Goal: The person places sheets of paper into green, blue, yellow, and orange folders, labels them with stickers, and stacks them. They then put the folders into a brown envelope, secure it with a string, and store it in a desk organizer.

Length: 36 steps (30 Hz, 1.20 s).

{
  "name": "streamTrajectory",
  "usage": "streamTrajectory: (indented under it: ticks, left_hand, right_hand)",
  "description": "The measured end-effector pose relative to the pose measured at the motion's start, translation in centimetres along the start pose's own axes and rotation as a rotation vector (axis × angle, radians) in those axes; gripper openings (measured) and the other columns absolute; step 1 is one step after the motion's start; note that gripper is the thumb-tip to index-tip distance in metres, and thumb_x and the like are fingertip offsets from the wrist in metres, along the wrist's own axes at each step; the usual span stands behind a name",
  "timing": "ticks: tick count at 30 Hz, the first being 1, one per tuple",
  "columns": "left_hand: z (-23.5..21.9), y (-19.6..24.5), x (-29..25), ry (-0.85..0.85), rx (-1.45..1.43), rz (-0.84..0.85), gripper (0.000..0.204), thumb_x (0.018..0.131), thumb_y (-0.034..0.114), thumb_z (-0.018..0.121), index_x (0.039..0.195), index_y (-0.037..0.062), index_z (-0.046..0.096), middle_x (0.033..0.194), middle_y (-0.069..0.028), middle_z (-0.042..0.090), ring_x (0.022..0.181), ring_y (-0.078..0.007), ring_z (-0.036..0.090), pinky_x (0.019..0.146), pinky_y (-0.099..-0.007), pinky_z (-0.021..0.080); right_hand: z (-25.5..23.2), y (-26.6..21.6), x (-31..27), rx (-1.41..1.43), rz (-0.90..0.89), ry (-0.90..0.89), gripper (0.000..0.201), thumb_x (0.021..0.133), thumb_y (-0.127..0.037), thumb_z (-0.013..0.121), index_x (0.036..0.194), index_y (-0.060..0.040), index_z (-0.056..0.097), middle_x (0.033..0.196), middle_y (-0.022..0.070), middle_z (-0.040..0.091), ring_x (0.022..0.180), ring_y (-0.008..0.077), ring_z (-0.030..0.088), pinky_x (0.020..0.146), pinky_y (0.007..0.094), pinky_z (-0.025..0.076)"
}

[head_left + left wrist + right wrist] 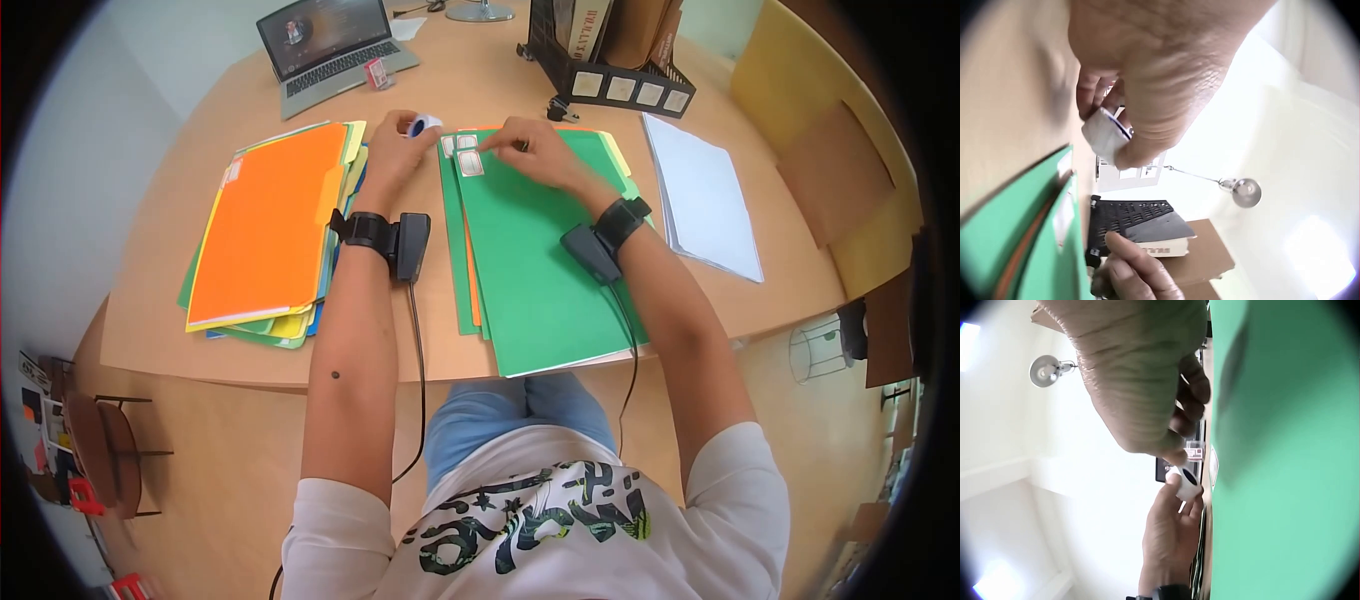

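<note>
My left hand (395, 155) grips a small white roll (431, 122) with a dark blue core, between thumb and fingers, at the top left of the green folders. In the left wrist view the roll (1104, 136) sits low over the tabletop. My right hand (543, 155) is over the top green folder (560, 270), its index finger reaching toward a white label with a reddish border (470, 163) in the folder's upper left corner. Nothing shows in this hand. Beneath lie an orange folder (472, 285) and another green folder (456, 250), with more labels near the top.
Left of the hands lies a stack of folders, an orange one (260, 230) on top. White papers (705, 195) lie to the right. A laptop (330, 50), a small red-and-white box (377, 74) and a black file holder (620, 85) stand at the back.
</note>
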<state>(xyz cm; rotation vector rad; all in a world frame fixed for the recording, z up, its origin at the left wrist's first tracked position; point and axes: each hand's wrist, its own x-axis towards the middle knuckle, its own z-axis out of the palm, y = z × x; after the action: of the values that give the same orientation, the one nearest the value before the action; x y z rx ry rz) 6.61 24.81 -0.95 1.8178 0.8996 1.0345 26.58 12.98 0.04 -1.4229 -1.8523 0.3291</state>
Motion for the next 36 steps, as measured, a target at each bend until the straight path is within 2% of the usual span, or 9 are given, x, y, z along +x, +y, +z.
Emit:
streamTrajectory:
  ticks: [3,9,12,15,18,21,27,32,36]
  left_hand:
    - [0.1,-2.3,0.6,0.128,0.527,0.188,0.047,0.074,0.02,0.067,0.116,0.0016,0.055,0.105,-0.0175,0.06,0.098,-0.0316,0.058,0.089,-0.0392,0.045]
    - [1.1,-2.1,-0.1,0.324,0.762,0.383,0.041,0.075,0.016,0.059,0.115,0.007,0.059,0.108,-0.0167,0.059,0.098,-0.033,0.055,0.095,-0.0413,0.04]
    - [0.7,-0.5,0.2,0.081,0.593,0.431,0.04,0.075,0.014,0.059,0.114,0.0062,0.059,0.112,-0.0152,0.058,0.102,-0.031,0.055,0.094,-0.0408,0.041]
    - [1.5,-0.6,0.5,-0.256,0.444,0.288,0.048,0.075,0.024,0.062,0.12,0.0072,0.058,0.114,-0.0136,0.057,0.107,-0.0296,0.054,0.094,-0.0407,0.041]
    - [1.9,1.0,-0.9,-0.39,0.76,0.284,0.064,0.072,0.044,0.067,0.123,0.0073,0.057,0.116,-0.014,0.057,0.111,-0.0286,0.053,0.094,-0.0404,0.042]
    - [1.8,0.8,-1.5,-0.412,0.783,0.345,0.083,0.064,0.063,0.069,0.123,0.0064,0.057,0.117,-0.015,0.057,0.113,-0.0294,0.052,0.094,-0.0404,0.042]
    - [1.6,3.9,-2.0,-0.482,0.956,0.202,0.089,0.059,0.064,0.073,0.121,0.0034,0.057,0.115,-0.0165,0.057,0.107,-0.0327,0.056,0.089,-0.039,0.045]
    - [2.6,2.8,-1.4,-0.435,0.802,0.2,0.075,0.057,0.057,0.081,0.095,-0.0039,0.057,0.098,-0.0188,0.056,0.088,-0.0286,0.057,0.078,-0.0347,0.047]
    - [3.0,1.5,-0.9,-0.408,0.723,0.155,0.086,0.059,0.059,0.079,0.112,-0.0046,0.055,0.106,-0.0206,0.055,0.102,-0.0333,0.056,0.087,-0.0375,0.046]
  right_hand:
    - [-0.3,-0.7,-0.6,-0.078,-0.035,-0.259,0.031,0.077,-0.008,0.05,0.099,-0.0148,0.071,0.093,0.0097,0.064,0.086,0.0221,0.058,0.076,0.0352,0.047]
    - [0.7,-1.0,-0.4,-0.315,-0.043,-0.306,0.046,0.08,-0.011,0.041,0.121,-0.019,0.06,0.099,0.0119,0.064,0.092,0.0307,0.057,0.079,0.0397,0.046]
    - [1.3,-1.9,-0.2,-0.436,0.102,-0.298,0.05,0.08,-0.012,0.04,0.127,-0.02,0.055,0.1,0.0136,0.063,0.093,0.0324,0.058,0.079,0.0416,0.046]
    - [1.5,-1.8,-0.2,-0.411,0.124,-0.241,0.046,0.08,-0.012,0.041,0.123,-0.0173,0.058,0.101,0.015,0.063,0.093,0.0333,0.059,0.08,0.0419,0.046]
    - [1.1,-0.7,-0.2,-0.287,0.092,-0.239,0.042,0.08,-0.009,0.044,0.117,-0.0161,0.063,0.101,0.0148,0.065,0.092,0.0329,0.06,0.081,0.0409,0.047]
    - [0.1,-0.8,-0.4,-0.075,0.116,-0.345,0.039,0.078,-0.007,0.048,0.11,-0.0159,0.068,0.099,0.0152,0.066,0.089,0.0306,0.06,0.08,0.0389,0.047]
    - [0.1,0.2,-0.7,-0.181,-0.06,-0.296,0.035,0.083,-0.007,0.052,0.113,-0.0167,0.066,0.084,0.0132,0.062,0.078,0.0258,0.056,0.075,0.0354,0.045]
    - [-2.5,-0.6,-2.0,-0.196,0.077,-0.404,0.033,0.084,-0.018,0.059,0.115,-0.0123,0.065,0.083,0.0093,0.061,0.078,0.0207,0.055,0.073,0.0333,0.045]
    - [-6.4,1.5,-4.1,-0.115,0.144,-0.402,0.04,0.086,-0.029,0.061,0.12,-0.01,0.061,0.087,0.005,0.061,0.078,0.0158,0.056,0.072,0.0318,0.046]
